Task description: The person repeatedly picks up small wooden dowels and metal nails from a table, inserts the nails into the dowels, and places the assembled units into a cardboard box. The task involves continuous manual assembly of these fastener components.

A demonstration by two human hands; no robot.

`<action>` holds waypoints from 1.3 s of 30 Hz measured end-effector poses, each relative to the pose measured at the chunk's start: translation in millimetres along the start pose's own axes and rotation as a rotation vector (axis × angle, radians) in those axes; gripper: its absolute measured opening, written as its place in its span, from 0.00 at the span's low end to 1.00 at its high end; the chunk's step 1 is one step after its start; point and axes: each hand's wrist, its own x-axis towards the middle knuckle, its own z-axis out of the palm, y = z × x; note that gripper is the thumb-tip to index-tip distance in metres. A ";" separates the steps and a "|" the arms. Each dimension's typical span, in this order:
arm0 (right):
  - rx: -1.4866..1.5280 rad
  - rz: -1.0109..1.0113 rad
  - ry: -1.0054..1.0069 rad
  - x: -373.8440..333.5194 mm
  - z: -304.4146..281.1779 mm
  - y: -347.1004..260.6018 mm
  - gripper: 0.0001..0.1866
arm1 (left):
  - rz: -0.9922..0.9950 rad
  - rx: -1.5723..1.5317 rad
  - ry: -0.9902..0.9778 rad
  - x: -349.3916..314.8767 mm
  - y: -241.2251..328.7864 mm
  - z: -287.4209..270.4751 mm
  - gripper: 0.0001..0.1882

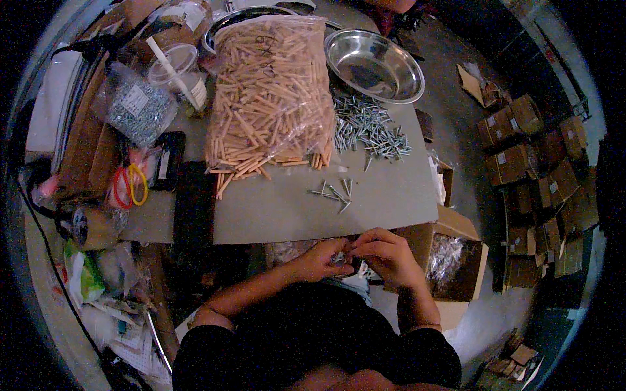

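Observation:
Just off the table's front edge my two hands meet. My left hand [318, 261] is closed around something small with a shiny, see-through look, perhaps plastic; its kind is hidden by the fingers. My right hand [387, 253] has its fingertips pinched together against the left fingers, and what they grip does not show. A few loose screws [336, 193] lie on the table [280, 212] ahead of my hands. Behind them is a heap of silver screws [370, 128]. To its left a big clear bag of wooden dowels [270, 91] lies with its mouth toward me, some dowels spilling out.
A steel bowl [375, 65] stands at the back right. At left are a bag of small metal parts [139, 107], a plastic tub [186, 75] and red and yellow scissor handles [132, 186]. An open carton [466, 267] holding clear plastic bags stands right of me; stacked boxes [515, 163] are farther right.

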 end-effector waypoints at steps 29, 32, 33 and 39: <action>-0.204 0.073 0.046 -10.0 -7.6 -0.8 0.07 | 0.397 0.424 0.530 -19.6 36.3 0.5 0.06; -0.321 0.299 0.250 -54.4 -34.5 24.8 0.10 | 0.436 0.523 0.312 -4.7 -2.0 10.3 0.06; -0.345 0.386 0.329 -75.2 -47.2 36.7 0.11 | 0.440 0.550 0.211 1.4 -29.6 15.7 0.07; -0.823 0.671 0.537 -128.2 -88.8 7.8 0.12 | 0.411 0.969 -0.150 18.2 -151.9 33.8 0.08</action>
